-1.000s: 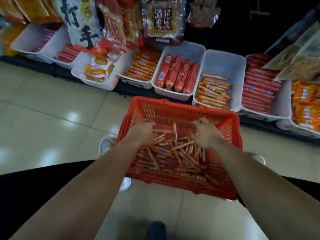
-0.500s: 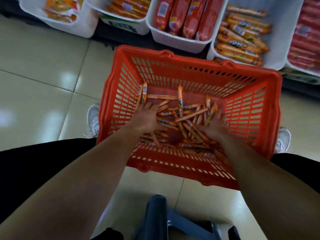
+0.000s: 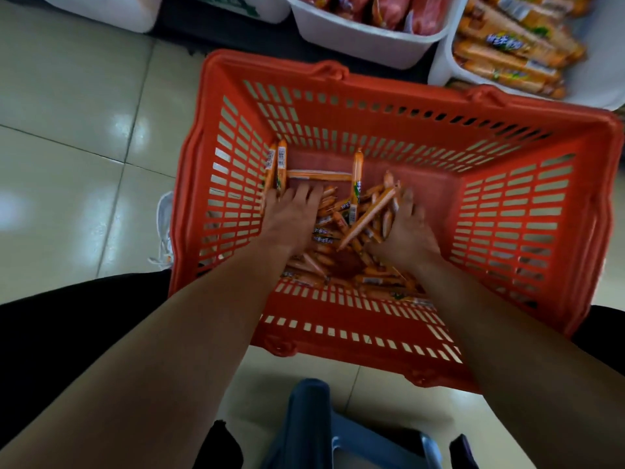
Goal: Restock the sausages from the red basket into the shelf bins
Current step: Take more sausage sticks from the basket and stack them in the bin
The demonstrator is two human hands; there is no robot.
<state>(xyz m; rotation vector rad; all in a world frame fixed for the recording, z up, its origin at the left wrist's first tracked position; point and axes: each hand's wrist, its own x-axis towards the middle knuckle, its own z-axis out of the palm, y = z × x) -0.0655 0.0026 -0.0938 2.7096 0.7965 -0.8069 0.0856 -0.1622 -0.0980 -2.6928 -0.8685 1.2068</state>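
Note:
The red basket (image 3: 527, 204) stands on the tiled floor in front of me, with several thin orange sausage sticks (image 3: 353, 211) piled on its bottom. My left hand (image 3: 292, 218) lies palm down on the left of the pile, fingers spread over the sticks. Reaching into the right of the pile, my right hand (image 3: 406, 231) has its fingers apart among the sticks; one long stick leans against it. Neither hand is clearly closed around a stick. Beyond the basket, a white shelf bin (image 3: 446, 66) at the top right holds the same orange sausages (image 3: 507, 52).
Another white bin (image 3: 365, 42) with thick red sausages sits behind the basket's far rim. A white shoe (image 3: 165, 228) shows left of the basket. A blue stool (image 3: 311, 424) is under me at the bottom. Glossy floor tiles stretch to the left.
The view has tilted further down and closer to the basket. Both hands have pushed deeper and forward into the sausage pile.

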